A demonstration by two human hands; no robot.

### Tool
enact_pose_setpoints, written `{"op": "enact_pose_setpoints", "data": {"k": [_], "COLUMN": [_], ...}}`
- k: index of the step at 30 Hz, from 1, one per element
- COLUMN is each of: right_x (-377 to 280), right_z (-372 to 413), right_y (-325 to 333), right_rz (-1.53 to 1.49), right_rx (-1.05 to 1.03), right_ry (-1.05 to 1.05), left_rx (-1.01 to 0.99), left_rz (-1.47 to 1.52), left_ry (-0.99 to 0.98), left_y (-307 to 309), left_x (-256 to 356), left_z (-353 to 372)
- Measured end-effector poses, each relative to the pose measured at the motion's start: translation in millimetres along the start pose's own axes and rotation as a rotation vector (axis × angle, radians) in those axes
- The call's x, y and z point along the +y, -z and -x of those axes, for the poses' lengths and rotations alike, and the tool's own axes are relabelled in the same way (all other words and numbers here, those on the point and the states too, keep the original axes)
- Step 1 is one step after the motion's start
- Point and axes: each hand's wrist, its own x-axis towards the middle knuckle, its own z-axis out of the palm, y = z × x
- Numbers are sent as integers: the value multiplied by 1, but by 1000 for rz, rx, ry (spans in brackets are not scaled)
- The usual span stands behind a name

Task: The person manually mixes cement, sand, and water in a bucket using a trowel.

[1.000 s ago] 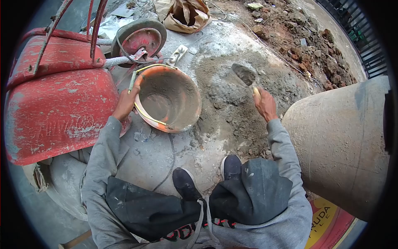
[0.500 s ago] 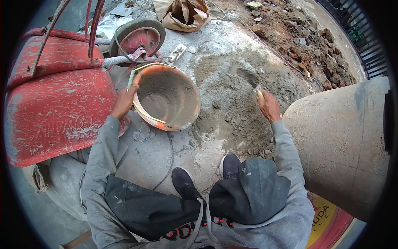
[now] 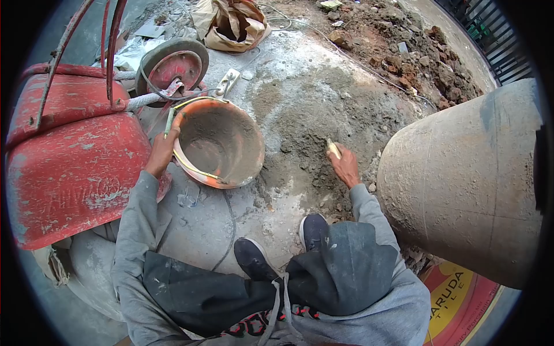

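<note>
My left hand (image 3: 161,152) is closed on the left rim of an orange bucket (image 3: 249,138), beside its yellow-covered wire handle. The bucket tilts on the ground with its mouth toward me, its inside coated in grey mortar. My right hand (image 3: 346,167) wraps round the pale handle of a trowel (image 3: 332,147). The trowel's blade cannot be made out against the mix. Under and around that hand spreads a heap of wet grey mortar (image 3: 306,138) on the concrete floor.
An overturned red wheelbarrow (image 3: 75,173) lies close on the left. A big concrete-coated cylinder (image 3: 461,173) stands at right. Behind are an open paper sack (image 3: 231,29), a power strip (image 3: 227,82) with its cable, and reddish rubble (image 3: 415,63). A tile box (image 3: 456,300) sits low right.
My right hand has drawn the trowel leftward and nearer to me, and its blade, visible before, no longer shows. My left hand keeps its hold on the bucket. The view has shifted slightly.
</note>
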Motion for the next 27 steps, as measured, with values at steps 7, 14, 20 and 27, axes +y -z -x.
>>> {"op": "enact_pose_setpoints", "data": {"k": [7,14,20,27], "right_x": [6,36,2,53], "right_z": [-70,-125,-46,-160], "right_y": [35,7,36,41], "right_rz": [210,-27,321,147], "right_rx": [243,-197,-25,253], "right_ry": [88,-239,261,-99], "left_rx": [27,53,30,34], "left_rz": [-2,-1,11,26], "left_ry": [63,38,-8,-4], "left_y": [12,11,15,8], "left_x": [-8,-8,-23,-11], "left_z": [5,9,-6,2]}}
